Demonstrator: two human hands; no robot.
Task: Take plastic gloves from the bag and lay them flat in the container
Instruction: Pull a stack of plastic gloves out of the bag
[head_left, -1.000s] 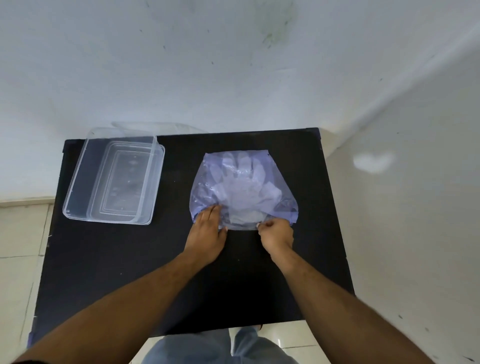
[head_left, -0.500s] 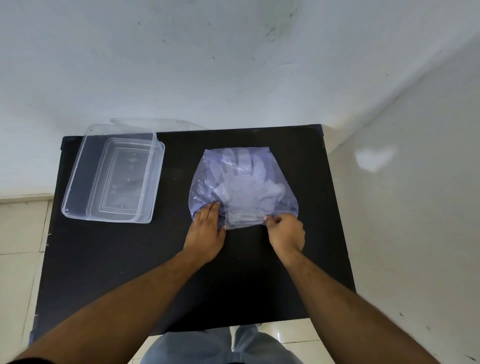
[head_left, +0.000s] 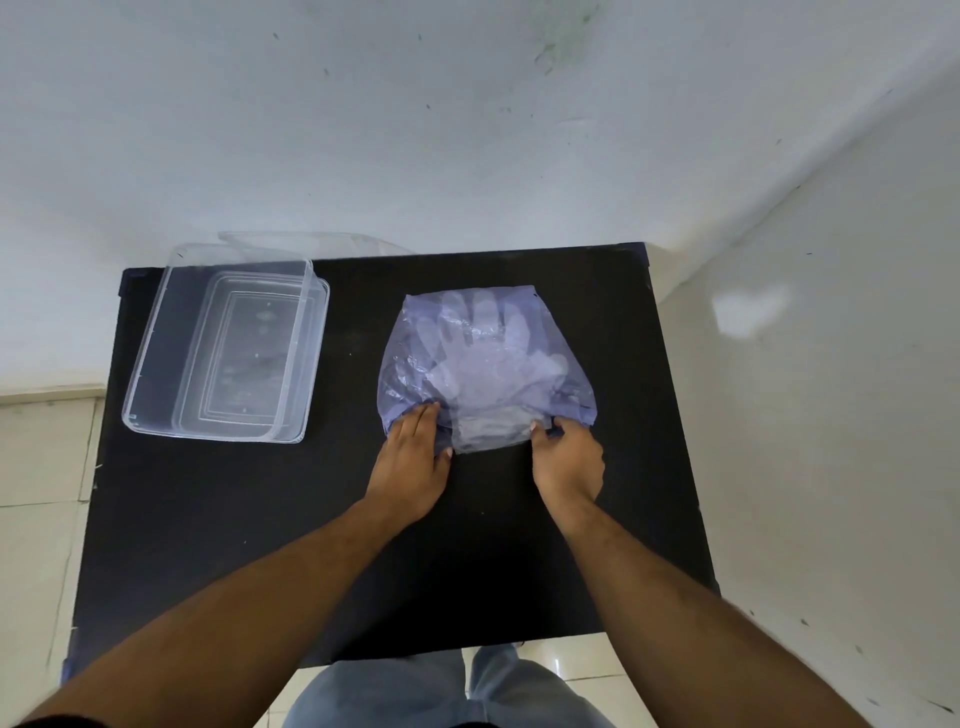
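A translucent blue plastic bag (head_left: 410, 358) lies flat in the middle of the black table (head_left: 260, 519). Clear plastic gloves (head_left: 483, 364) show through it, fingers pointing away from me. My left hand (head_left: 413, 465) presses flat on the bag's near left corner. My right hand (head_left: 569, 460) pinches the bag's near right edge at the opening. A bit of clear glove cuff pokes out between the two hands. The clear rectangular container (head_left: 156, 338) stands empty at the table's far left.
A clear lid (head_left: 322, 243) lies behind the container against the white wall. The wall corner runs close along the table's right side. My legs show below the table's near edge, over a tiled floor.
My right hand has slid right along the bag's near edge, widening the opening. The left hand has stayed on the left corner.
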